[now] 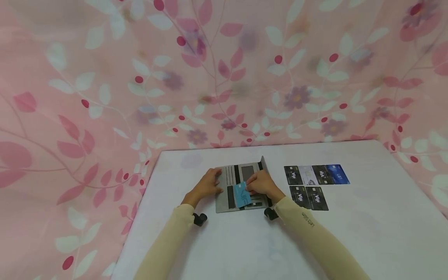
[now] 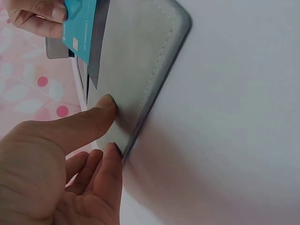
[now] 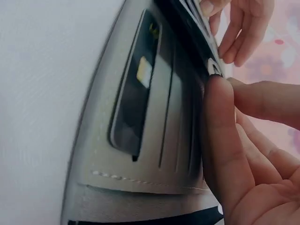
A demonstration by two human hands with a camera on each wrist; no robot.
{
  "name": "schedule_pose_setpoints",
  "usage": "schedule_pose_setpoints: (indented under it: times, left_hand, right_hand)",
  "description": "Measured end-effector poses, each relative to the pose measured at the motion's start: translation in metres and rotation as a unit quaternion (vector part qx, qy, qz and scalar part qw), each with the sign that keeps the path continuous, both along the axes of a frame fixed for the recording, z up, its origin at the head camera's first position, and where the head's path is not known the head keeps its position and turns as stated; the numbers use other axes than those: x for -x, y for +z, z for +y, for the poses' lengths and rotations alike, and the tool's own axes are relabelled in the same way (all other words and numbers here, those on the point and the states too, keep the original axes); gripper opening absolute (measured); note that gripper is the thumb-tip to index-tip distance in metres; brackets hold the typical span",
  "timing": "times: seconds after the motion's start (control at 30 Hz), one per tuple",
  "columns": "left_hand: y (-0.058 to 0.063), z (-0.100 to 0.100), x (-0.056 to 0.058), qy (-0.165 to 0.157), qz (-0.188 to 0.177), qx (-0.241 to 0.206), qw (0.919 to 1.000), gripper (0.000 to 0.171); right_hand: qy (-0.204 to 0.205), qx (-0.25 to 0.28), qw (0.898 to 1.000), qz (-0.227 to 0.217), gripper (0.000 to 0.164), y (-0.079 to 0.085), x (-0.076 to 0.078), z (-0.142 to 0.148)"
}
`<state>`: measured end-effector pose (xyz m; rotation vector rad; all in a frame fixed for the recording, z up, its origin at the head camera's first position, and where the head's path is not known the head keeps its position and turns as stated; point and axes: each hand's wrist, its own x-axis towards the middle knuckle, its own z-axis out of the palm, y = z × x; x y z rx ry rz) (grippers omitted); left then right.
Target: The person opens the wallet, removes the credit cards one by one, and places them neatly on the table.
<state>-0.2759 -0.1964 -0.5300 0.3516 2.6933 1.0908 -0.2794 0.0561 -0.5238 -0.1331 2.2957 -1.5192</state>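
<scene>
A grey wallet [image 1: 221, 204] lies spread open on the table, with slots and dark strips on its inside. My left hand [image 1: 206, 184] holds its left edge, the thumb [image 2: 107, 107] on the inner face and the fingers at the rim. Between thumb and fingers my right hand [image 1: 261, 183] pinches a light blue card [image 1: 241, 195], which slants over the middle of the wallet. The card's gold chip shows in the left wrist view. A black card [image 3: 129, 112] with a chip sits in a slot of the wallet, seen in the right wrist view.
Right of the wallet, two rows of cards lie on the white table [image 1: 245, 249]. The back row has black Vip cards [image 1: 293, 175], a pale card [image 1: 308, 175] and a blue card [image 1: 337, 174]. Two black cards [image 1: 317, 198] form the front row. Floral cloth [image 1: 224, 77] hangs behind.
</scene>
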Motion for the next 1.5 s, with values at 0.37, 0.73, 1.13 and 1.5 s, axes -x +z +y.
schedule_pose_setpoints:
  times: [0.37,0.73,1.13,1.5]
  left_hand:
    - [-0.004,-0.002,-0.001,-0.005,0.006,-0.004,1.0,0.084]
    - [-0.001,-0.006,0.0,-0.011,0.02,-0.006,0.9997,0.083]
    - [0.002,-0.007,-0.003,-0.008,0.022,-0.01,0.9997,0.081]
    - [0.002,-0.003,-0.004,-0.008,0.013,-0.013,0.9998,0.081]
  right_hand:
    - [0.018,0.014,0.999,0.022,0.025,0.03,-0.019,0.046]
    - [-0.018,0.003,0.999,0.028,0.042,0.054,-0.024,0.144]
    - [-0.072,-0.057,0.996,0.018,0.053,0.022,-0.023,0.243]
    - [-0.095,-0.104,0.99,-0.024,0.053,0.004,-0.032,0.289]
